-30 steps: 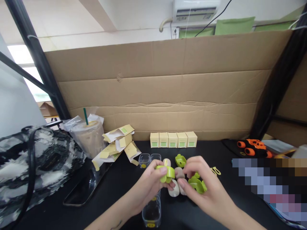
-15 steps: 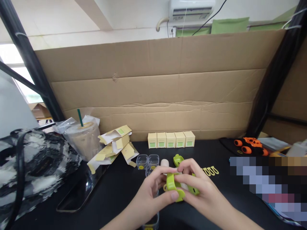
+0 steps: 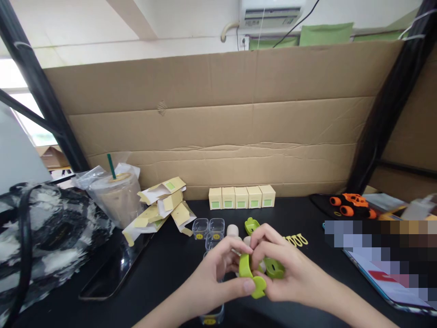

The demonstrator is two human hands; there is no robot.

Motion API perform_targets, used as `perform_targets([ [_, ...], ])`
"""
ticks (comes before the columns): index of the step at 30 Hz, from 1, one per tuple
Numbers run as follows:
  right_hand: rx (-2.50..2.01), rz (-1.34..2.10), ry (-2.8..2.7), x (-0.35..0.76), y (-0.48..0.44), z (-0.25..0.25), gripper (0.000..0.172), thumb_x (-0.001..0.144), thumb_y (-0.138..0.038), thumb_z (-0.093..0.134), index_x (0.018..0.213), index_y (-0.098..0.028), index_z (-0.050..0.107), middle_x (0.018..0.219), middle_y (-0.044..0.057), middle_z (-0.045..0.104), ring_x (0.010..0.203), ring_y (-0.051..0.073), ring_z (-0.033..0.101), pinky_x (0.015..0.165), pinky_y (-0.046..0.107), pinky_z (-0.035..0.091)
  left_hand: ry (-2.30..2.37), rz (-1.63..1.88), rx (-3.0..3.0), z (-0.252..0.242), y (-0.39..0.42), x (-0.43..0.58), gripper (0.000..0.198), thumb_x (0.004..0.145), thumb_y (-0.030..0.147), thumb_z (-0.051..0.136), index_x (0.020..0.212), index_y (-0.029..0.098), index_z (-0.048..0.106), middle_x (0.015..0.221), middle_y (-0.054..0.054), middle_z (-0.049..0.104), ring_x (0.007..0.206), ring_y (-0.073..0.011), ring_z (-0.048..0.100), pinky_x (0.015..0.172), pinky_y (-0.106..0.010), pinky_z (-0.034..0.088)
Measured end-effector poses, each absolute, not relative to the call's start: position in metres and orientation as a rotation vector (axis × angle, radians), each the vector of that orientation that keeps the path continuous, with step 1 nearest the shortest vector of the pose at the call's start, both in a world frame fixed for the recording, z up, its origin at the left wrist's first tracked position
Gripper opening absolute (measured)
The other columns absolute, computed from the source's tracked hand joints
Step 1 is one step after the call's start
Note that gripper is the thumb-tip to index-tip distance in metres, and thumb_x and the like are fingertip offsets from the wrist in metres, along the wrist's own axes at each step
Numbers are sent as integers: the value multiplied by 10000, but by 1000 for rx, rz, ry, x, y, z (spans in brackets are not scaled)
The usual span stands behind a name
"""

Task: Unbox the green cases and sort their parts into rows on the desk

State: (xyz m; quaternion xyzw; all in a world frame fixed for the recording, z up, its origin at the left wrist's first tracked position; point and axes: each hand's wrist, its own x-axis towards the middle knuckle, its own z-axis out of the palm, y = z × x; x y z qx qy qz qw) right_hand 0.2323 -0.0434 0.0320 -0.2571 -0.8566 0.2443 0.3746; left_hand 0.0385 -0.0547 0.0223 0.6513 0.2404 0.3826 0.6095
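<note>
Green piece (image 3: 244,266) is held above the table (image 3: 170,269), between the two hands, in front of the person. Its long axis slants from upper left to lower right in view; the curved band forms the upper end, and the rounded, notched flap points down and right, toward the person. Left hand (image 3: 218,273) is closed on it, thumb lying along the lower part beside the flap. Right hand (image 3: 283,264) has its fingers narrowed on the right side of the same piece; fingertips partly hidden. A second green holder (image 3: 275,269) shows just behind the right hand. Yellow loops (image 3: 296,240) lie beyond that hand; clear boxes (image 3: 200,229) stand beyond the left.
</note>
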Motion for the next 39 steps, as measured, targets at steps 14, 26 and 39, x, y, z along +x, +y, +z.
perform_targets([
  [14, -638, 801, -1837, 249, -23, 39, 142, 724, -170, 579, 632, -206, 478, 793, 22, 586, 623, 129, 568, 559, 275, 481, 650, 746, 1600, 19, -51, 34, 337, 736, 342, 688, 954, 146, 523, 862, -26, 544, 775, -127, 486, 743, -281, 369],
  [26, -1728, 517, -1937, 336, 42, 27, 235, 811, -360, 627, 699, -171, 544, 630, -14, 596, 606, 143, 600, 590, 276, 494, 914, 909, 2079, 52, -25, 40, 142, 733, 154, 566, 852, 197, 502, 938, -17, 501, 913, -165, 546, 840, -332, 453],
  [39, -2386, 321, -1935, 342, 50, 15, 280, 906, -305, 554, 1158, -184, 549, 1177, 74, 571, 981, 203, 597, 814, 397, 511, 1242, 422, 2322, 35, 76, 127, 290, 890, 324, 537, 1124, 153, 553, 1146, -80, 581, 984, -207, 590, 837, -419, 505],
])
